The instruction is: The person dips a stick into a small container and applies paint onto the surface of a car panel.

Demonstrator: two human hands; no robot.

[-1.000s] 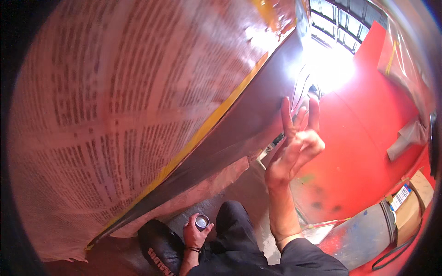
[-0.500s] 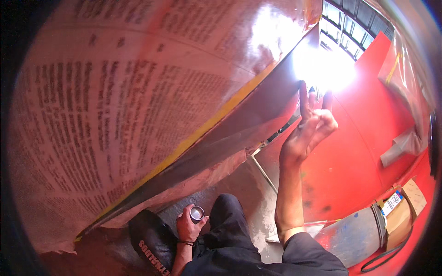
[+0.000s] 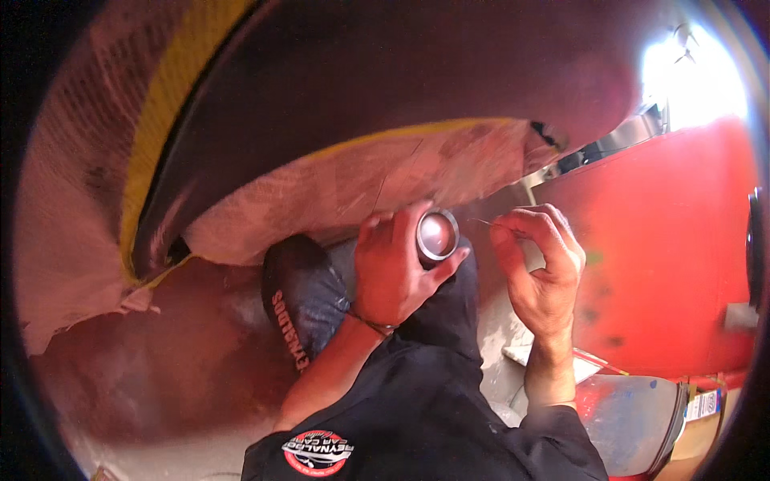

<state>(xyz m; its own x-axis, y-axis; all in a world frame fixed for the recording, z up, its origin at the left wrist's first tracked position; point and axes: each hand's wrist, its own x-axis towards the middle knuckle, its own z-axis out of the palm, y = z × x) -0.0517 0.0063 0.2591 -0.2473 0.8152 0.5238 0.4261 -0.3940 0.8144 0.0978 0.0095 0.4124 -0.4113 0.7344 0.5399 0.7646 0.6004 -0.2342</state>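
Observation:
My left hand (image 3: 389, 268) is wrapped round a small round cup (image 3: 437, 236), its open top toward me and a shiny surface inside. To the right of the cup, the thumb and forefinger of my right hand (image 3: 545, 272) pinch a very thin, wire-like strand (image 3: 480, 220). Its tip points toward the cup without touching it. Above both hands curves a dark, smooth vehicle panel (image 3: 401, 72). Yellow tape (image 3: 385, 131) edges it, and printed masking paper (image 3: 353, 180) lies below the tape.
At the right stands a large red sheet or wall (image 3: 666, 248). A grey, paint-stained drum (image 3: 626, 421) lies at the lower right beside a cardboard box (image 3: 710, 441). A bright lamp (image 3: 694, 80) glares at the upper right. My dark-trousered knee (image 3: 301, 280) is under the panel.
My right hand has come down from the panel by the lamp to beside the cup, now pinching a thin strand. My left hand has raised the cup. My view has shifted along the panel.

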